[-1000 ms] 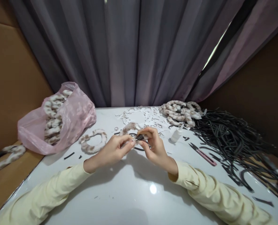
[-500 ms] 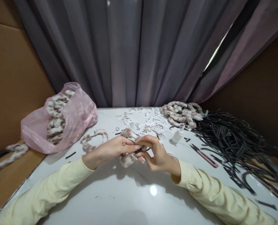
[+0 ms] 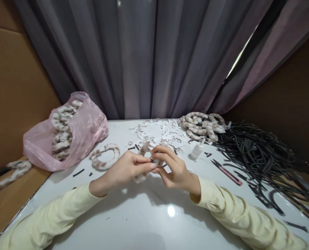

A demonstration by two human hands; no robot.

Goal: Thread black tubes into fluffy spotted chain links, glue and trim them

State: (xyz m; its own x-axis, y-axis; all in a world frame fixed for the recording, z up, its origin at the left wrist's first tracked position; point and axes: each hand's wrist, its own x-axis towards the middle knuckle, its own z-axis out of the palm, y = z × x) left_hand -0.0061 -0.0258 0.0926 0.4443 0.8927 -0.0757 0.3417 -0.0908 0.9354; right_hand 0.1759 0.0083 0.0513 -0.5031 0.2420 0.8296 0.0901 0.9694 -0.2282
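Observation:
Over the middle of the white table, my left hand (image 3: 130, 167) and my right hand (image 3: 173, 166) meet at a fluffy white-and-brown ring (image 3: 141, 177). Both hands pinch it where its ends come together; a small dark bit shows between the fingertips, partly hidden. Part of the ring hangs behind my left fingers. Another fluffy ring (image 3: 98, 164) lies on the table beside my left wrist. A small white bottle (image 3: 197, 150) stands to the right of my right hand.
A pink plastic bag (image 3: 92, 121) of fluffy rings sits at the left. Further right are a fluffy pile (image 3: 203, 125), pink-handled snips (image 3: 227, 173) and a heap of black tubing (image 3: 256, 152). Paper and thread scraps (image 3: 165, 130) cover the table's back middle. A curtain (image 3: 139, 62) hangs behind.
My left fingers have shifted along to the join, and the held ring has turned slightly. A small dark scrap now shows on the table left of my left wrist.

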